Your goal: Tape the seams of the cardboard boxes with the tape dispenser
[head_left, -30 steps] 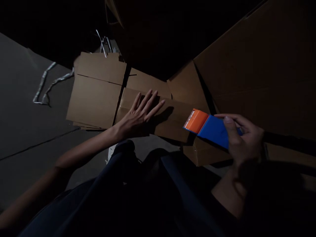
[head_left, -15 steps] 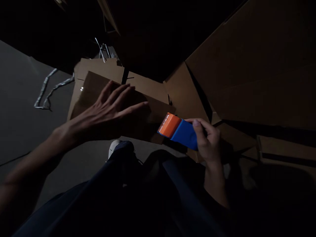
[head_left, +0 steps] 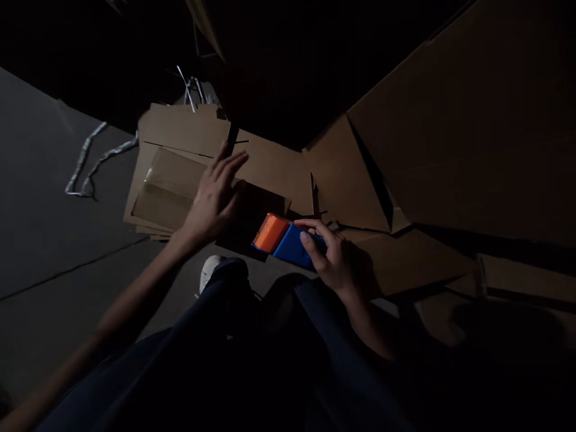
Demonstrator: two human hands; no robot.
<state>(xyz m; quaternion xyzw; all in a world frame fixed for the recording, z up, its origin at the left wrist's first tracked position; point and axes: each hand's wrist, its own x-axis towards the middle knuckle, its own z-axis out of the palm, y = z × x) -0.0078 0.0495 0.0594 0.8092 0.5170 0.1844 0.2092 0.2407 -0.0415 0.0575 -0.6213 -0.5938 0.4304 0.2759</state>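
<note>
My left hand (head_left: 215, 195) lies flat with fingers spread on a folded cardboard box (head_left: 173, 191) on the floor. The box rests on a stack of flattened cardboard sheets (head_left: 180, 129). My right hand (head_left: 335, 259) grips a blue and orange tape dispenser (head_left: 282, 240), its orange end lowered to the near edge of the box. The scene is dim and the dispenser's tape roll is hidden.
Large flattened cardboard panels (head_left: 463, 138) cover the floor to the right and behind. Loose white strapping (head_left: 90, 162) lies on the grey floor (head_left: 54, 252) at the left. My dark trousers and a white shoe (head_left: 210, 267) fill the foreground.
My right hand carried the tape dispenser leftward and down to the box. My left hand shifted left along the box, which now lies further left on the stack.
</note>
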